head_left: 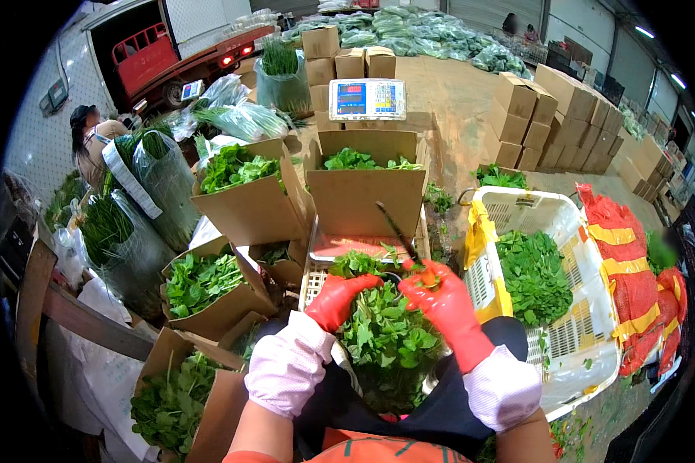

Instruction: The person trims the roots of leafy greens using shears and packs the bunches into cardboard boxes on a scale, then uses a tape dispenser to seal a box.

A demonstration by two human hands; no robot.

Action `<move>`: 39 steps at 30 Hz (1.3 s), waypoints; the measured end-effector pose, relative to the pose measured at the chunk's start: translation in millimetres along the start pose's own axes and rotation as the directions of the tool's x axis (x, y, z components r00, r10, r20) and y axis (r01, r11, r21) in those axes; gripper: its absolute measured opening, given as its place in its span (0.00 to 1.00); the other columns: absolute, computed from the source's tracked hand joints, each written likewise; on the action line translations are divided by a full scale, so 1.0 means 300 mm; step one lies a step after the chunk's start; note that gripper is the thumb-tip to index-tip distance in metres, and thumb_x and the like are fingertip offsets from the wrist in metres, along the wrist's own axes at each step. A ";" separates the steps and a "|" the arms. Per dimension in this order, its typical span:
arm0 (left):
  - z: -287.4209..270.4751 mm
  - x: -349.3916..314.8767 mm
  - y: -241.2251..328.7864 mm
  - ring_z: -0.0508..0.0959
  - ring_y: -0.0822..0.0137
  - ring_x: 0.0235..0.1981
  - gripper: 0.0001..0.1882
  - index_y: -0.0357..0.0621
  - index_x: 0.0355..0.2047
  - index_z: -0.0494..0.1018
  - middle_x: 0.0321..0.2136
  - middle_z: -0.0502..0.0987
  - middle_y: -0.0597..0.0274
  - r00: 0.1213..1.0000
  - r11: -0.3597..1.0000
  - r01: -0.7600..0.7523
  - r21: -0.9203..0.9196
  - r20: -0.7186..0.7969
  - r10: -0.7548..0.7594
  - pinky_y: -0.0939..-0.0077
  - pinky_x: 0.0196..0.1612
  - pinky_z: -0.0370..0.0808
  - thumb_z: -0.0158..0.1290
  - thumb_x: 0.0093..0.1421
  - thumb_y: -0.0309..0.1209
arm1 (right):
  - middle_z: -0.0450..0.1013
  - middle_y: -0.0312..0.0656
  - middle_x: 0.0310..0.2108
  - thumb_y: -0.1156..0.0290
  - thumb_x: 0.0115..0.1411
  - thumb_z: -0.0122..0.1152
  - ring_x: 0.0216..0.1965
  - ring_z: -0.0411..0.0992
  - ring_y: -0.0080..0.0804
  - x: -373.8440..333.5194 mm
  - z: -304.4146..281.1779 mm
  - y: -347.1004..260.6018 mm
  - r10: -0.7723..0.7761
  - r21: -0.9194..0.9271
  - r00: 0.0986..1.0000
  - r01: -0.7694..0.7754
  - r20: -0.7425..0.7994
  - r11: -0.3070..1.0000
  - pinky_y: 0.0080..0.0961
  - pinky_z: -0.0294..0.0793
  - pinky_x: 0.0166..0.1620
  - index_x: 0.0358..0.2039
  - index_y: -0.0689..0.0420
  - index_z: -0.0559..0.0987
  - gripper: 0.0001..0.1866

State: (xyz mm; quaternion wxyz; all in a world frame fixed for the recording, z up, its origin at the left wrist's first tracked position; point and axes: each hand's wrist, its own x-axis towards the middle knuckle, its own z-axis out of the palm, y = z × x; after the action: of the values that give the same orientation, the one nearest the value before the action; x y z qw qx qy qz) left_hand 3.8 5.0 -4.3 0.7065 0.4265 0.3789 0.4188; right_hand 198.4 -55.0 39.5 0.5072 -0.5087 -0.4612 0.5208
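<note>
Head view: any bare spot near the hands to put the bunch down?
Little. Bare patches: the tray strip between the weighed box and the bunch, and the white crate's near end. Left is packed with boxes of greens; the left hand and right hand fill the middle.

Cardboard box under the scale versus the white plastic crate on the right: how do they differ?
The cardboard box is brown, solid-walled and stands tilted, greens showing only at its top. The white plastic crate has slotted walls, lies low and open, with greens heaped in its middle. Both hold leafy greens, like the bunch in the gloved hands.
</note>
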 end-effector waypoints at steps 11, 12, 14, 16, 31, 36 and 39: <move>0.031 -0.053 -0.031 0.75 0.72 0.34 0.11 0.38 0.38 0.75 0.32 0.78 0.64 0.954 0.975 -0.223 0.020 0.209 0.214 0.76 0.40 0.73 0.57 0.54 0.29 | 0.76 0.43 0.32 0.68 0.39 0.72 0.34 0.75 0.35 -0.067 0.110 0.099 -0.247 -0.736 0.969 0.182 0.020 0.653 0.29 0.73 0.41 0.40 0.49 0.79 0.23; 0.057 -0.089 0.026 0.76 0.72 0.33 0.09 0.38 0.36 0.75 0.31 0.78 0.64 0.966 0.978 -0.178 0.108 0.206 0.153 0.76 0.38 0.73 0.56 0.54 0.28 | 0.76 0.42 0.28 0.72 0.40 0.71 0.29 0.75 0.31 -0.071 0.111 0.086 -0.265 -0.687 0.961 0.242 0.074 0.685 0.29 0.75 0.35 0.38 0.56 0.80 0.20; 0.025 -0.056 -0.085 0.76 0.71 0.32 0.07 0.38 0.34 0.72 0.28 0.78 0.62 0.965 0.978 -0.205 0.026 0.171 0.198 0.76 0.37 0.73 0.54 0.55 0.26 | 0.75 0.47 0.37 0.59 0.48 0.65 0.38 0.74 0.45 -0.077 0.113 0.103 -0.199 -0.849 0.975 0.188 0.100 0.493 0.35 0.72 0.40 0.43 0.52 0.76 0.21; 0.018 -0.060 -0.070 0.76 0.73 0.32 0.07 0.36 0.34 0.75 0.30 0.79 0.61 0.944 0.984 -0.173 0.049 0.292 0.152 0.76 0.38 0.73 0.54 0.56 0.27 | 0.76 0.48 0.35 0.57 0.48 0.65 0.37 0.74 0.47 -0.064 0.098 0.120 -0.152 -0.850 0.981 0.179 0.118 0.495 0.37 0.72 0.40 0.41 0.53 0.76 0.21; 0.050 -0.096 0.006 0.74 0.72 0.38 0.17 0.37 0.41 0.72 0.35 0.78 0.63 0.938 0.896 -0.341 0.284 0.170 0.303 0.75 0.44 0.71 0.59 0.50 0.25 | 0.75 0.36 0.26 0.73 0.49 0.67 0.17 0.67 0.19 -0.025 0.062 -0.087 0.343 -0.399 0.922 -0.251 0.178 0.882 0.16 0.65 0.20 0.40 0.60 0.77 0.16; 0.049 -0.076 -0.026 0.77 0.61 0.35 0.18 0.44 0.39 0.77 0.36 0.79 0.56 0.985 0.770 -0.075 0.634 -0.073 0.156 0.68 0.39 0.73 0.62 0.46 0.32 | 0.75 0.37 0.27 0.74 0.48 0.67 0.18 0.68 0.20 0.080 0.018 -0.029 0.342 -0.389 0.882 -0.205 0.325 0.898 0.17 0.67 0.21 0.39 0.61 0.78 0.17; 0.047 -0.101 0.044 0.75 0.71 0.39 0.18 0.41 0.41 0.74 0.35 0.79 0.63 0.976 0.920 -0.213 0.329 0.115 0.185 0.73 0.45 0.72 0.61 0.48 0.27 | 0.75 0.39 0.25 0.75 0.44 0.69 0.21 0.71 0.24 0.190 0.013 0.012 0.323 -0.451 0.845 -0.112 0.425 0.885 0.22 0.71 0.24 0.37 0.62 0.79 0.16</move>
State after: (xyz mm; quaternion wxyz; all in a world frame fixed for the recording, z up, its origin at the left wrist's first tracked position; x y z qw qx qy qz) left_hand 1.9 -22.9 18.2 0.5910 0.5949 0.3709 0.3991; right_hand 196.1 1.7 32.5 0.1920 -0.5051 -0.6106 0.5789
